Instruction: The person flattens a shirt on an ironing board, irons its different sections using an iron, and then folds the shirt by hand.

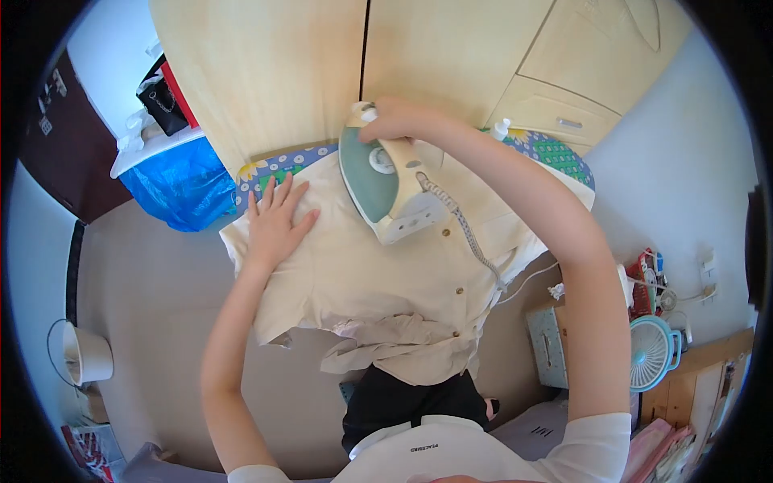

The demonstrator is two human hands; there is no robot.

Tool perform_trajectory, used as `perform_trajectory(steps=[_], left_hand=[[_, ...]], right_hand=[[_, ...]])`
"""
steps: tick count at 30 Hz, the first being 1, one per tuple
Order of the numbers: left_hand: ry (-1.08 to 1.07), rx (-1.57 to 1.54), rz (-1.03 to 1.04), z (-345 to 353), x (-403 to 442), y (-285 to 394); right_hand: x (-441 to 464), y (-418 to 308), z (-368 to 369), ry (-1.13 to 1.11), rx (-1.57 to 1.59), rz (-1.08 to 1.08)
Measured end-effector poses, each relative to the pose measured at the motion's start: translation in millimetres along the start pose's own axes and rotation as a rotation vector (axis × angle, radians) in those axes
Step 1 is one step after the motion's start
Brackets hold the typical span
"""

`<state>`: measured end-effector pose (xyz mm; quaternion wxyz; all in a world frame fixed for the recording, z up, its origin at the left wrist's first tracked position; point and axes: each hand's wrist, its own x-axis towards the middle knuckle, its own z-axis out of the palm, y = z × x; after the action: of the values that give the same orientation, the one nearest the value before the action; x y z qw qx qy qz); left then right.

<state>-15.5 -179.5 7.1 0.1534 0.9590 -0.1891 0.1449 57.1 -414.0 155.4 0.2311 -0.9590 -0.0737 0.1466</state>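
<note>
A cream shirt [386, 282] with brown buttons lies spread over a blue patterned ironing board [555, 153], its lower part hanging bunched over the near edge. My right hand [396, 121] grips the handle of a green and white clothes iron [372, 181] at the far side of the shirt. The iron is tilted, and whether its soleplate touches the cloth I cannot tell. From its heel a braided cord [463, 225] runs across the shirt. My left hand [278, 221] lies on the left part of the shirt, fingers spread, with nothing held.
Pale wooden cabinets [274, 72] stand right behind the board. A white bottle [501, 129] is at its far edge. A blue plastic bag [181, 185] hangs at the left, with a white bucket [88, 354] on the floor. At the right stands a turquoise fan [651, 354].
</note>
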Motion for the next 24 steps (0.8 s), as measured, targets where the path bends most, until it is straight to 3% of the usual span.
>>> perform_trajectory(steps=[2, 7, 8, 10, 11, 13, 15, 17, 19, 24], left_hand=[[-0.008, 0.005, 0.009, 1, 1, 0], [-0.007, 0.019, -0.025, 3, 4, -3], [-0.01, 0.026, -0.01, 3, 4, -4], [-0.031, 0.049, -0.02, 4, 5, -7], [-0.035, 0.059, 0.002, 8, 5, -11], [0.041, 0.014, 0.008, 12, 8, -16], [0.04, 0.02, -0.006, 8, 15, -13], [0.049, 0.024, -0.029, 5, 26, -9], [0.061, 0.098, -0.181, 11, 44, -3], [0.148, 0.211, -0.209, 33, 63, -2]], right_hand=[[3, -5, 11, -0.032, -0.04, -0.027], [15, 10, 42, 0.366, -0.047, -0.078], [16, 11, 39, 0.377, -0.037, -0.071], [8, 9, 22, 0.123, 0.295, 0.109], [6, 19, 16, 0.137, 0.313, 0.116], [7, 56, 11, 0.195, 0.346, -0.119], [0, 99, 24, 0.341, 0.01, -0.168], [-13, 136, 46, 0.265, -0.087, -0.151], [-29, 149, 72, 0.411, -0.202, -0.037], [-28, 162, 102, 0.544, -0.013, -0.156]])
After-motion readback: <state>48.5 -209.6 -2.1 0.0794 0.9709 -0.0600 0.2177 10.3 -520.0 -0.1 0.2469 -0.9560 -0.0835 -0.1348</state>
